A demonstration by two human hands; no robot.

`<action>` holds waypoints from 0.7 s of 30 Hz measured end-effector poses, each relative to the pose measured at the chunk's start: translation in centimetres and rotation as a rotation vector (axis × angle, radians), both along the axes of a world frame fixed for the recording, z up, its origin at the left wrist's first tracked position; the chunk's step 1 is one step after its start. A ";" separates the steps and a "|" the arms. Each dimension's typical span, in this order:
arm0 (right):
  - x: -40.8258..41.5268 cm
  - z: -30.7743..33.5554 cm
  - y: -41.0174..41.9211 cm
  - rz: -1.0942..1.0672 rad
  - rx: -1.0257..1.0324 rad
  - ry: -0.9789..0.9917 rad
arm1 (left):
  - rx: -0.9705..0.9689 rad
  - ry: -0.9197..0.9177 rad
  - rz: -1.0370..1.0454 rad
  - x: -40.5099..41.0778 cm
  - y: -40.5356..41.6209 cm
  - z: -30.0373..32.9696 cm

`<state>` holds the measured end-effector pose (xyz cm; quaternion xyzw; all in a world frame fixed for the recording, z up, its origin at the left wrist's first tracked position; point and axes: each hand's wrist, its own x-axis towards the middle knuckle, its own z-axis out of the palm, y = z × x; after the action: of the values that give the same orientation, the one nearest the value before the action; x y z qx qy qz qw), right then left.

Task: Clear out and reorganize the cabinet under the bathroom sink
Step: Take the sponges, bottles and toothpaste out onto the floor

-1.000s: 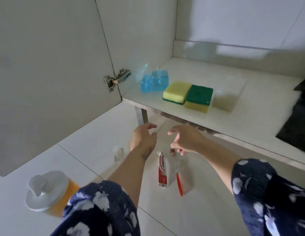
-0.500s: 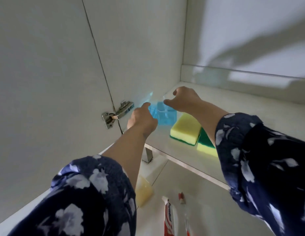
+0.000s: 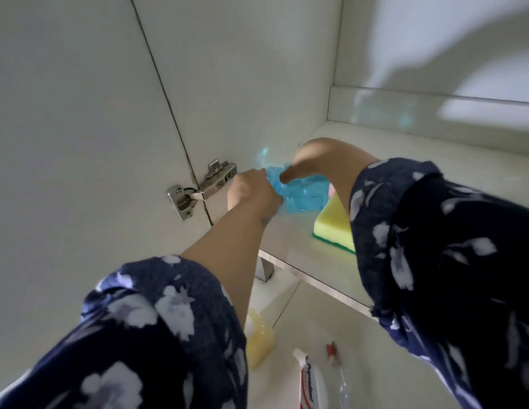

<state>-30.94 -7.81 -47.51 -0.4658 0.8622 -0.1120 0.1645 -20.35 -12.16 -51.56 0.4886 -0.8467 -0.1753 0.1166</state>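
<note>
**Both hands at bottles on cabinet shelf**

Two bottles (image 3: 298,193) sit on the shelf (image 3: 289,240), between the left hand (image 3: 252,191) fingers and right hand (image 3: 313,160) fingers. Hinge (image 3: 198,190) left of the left fingers. Sponge (image 3: 331,225) right of the bottles, under the right forearm. On the floor (image 3: 384,364) below the fingers: soap bottle (image 3: 257,340), toothpaste tube (image 3: 309,382), toothbrush (image 3: 340,376) beside it.

Both the left hand (image 3: 252,191) and right hand (image 3: 309,160) touch blue bottles (image 3: 301,193) on the cabinet shelf (image 3: 292,237) beside a yellow sponge (image 3: 332,224).

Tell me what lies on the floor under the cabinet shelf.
A toothpaste tube, a toothbrush and a yellow bottle lie below the shelf. The sleeves cover the rest.
</note>
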 end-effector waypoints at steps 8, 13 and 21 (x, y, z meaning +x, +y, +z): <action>1.9 -0.7 2.9 -0.253 -0.299 -0.049 | 0.131 0.341 0.109 4.4 3.5 -0.7; 5.3 0.1 7.6 -0.245 -0.471 -0.125 | 0.166 0.567 0.187 8.4 7.2 -0.3; 13.7 -2.3 16.4 -0.132 -0.527 -0.297 | 0.304 0.870 0.288 17.0 15.2 -3.3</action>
<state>-17.27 8.58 -49.81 -0.4141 0.7983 -0.4091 0.1547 -3.30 3.09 -54.84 0.4936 -0.6077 -0.4675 0.4104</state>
